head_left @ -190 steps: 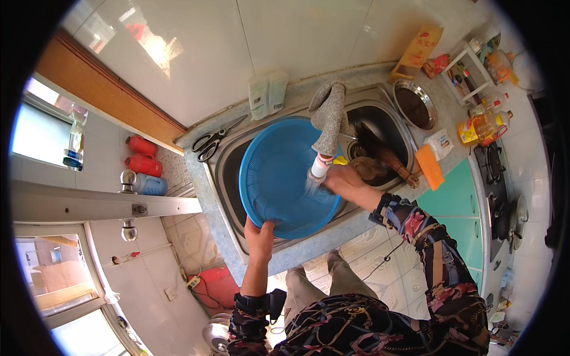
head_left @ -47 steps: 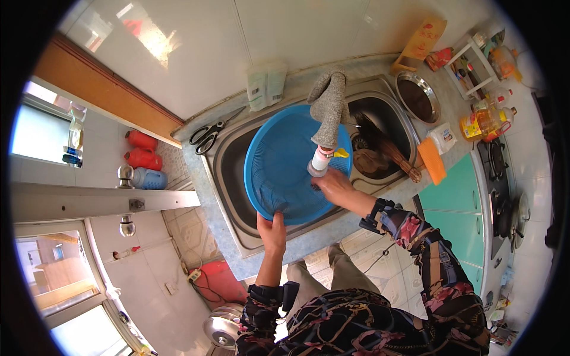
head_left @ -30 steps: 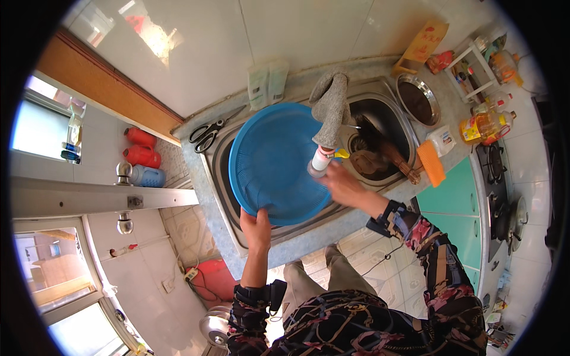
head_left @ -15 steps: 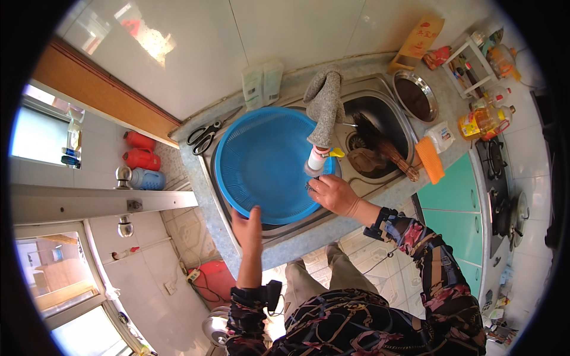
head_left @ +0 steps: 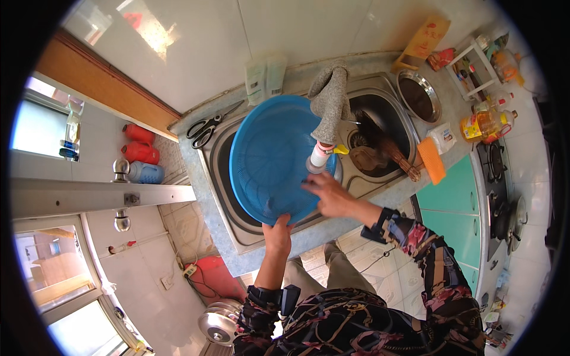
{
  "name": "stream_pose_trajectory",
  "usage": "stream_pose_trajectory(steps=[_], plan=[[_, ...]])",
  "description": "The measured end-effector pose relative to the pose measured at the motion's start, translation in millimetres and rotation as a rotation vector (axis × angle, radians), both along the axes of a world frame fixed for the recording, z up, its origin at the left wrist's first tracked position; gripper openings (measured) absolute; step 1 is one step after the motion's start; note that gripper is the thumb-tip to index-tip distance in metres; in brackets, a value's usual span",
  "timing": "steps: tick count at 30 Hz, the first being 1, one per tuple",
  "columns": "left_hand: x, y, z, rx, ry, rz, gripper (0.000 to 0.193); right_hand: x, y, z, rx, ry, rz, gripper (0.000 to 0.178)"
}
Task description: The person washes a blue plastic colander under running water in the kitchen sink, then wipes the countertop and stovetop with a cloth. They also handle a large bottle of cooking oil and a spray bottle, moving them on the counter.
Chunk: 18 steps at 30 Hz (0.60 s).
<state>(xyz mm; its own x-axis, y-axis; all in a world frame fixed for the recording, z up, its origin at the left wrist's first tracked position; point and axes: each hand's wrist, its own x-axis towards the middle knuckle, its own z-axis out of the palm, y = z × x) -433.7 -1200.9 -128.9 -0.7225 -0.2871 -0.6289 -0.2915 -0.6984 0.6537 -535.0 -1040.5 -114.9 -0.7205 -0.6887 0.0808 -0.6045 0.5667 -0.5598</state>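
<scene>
A blue plastic colander point(head_left: 267, 160) with perforated sides stands tilted over the left bowl of the steel sink point(head_left: 222, 184). My left hand point(head_left: 277, 232) grips its near rim, thumb on the rim; the other fingers are behind the wall. My right hand point(head_left: 333, 196) is at the colander's right near side, just below the white tap nozzle point(head_left: 318, 159). Its fingers are drawn together and slightly blurred, with a small dark thing at the tips that I cannot make out. A grey cloth point(head_left: 329, 98) wraps the tap, and a yellow tab point(head_left: 341, 149) sticks out beside the nozzle.
The right sink bowl holds a bristle brush point(head_left: 389, 151) and a brown lump point(head_left: 365, 159). Black scissors point(head_left: 205, 129) lie on the left counter. An orange cloth point(head_left: 431, 160), a steel bowl point(head_left: 418, 95) and oil bottles point(head_left: 484, 126) stand to the right.
The colander has shifted right and tilted, baring more of the sink's left side. My left hand has moved right along the near rim. My right hand has stayed near the nozzle.
</scene>
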Motion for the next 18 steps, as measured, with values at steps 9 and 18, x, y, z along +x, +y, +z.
stream_pose_trajectory(steps=[9,18], plan=[[11.2,-5.2,-3.2,-0.177,-0.048,-0.107,0.036,-50.1,19.3,-20.9,0.175,0.183,-0.101,0.034],[7.8,5.6,1.5,-0.149,-0.056,-0.027,0.033,-0.6,-44.0,-36.5,-0.263,-0.215,0.020,0.018]])
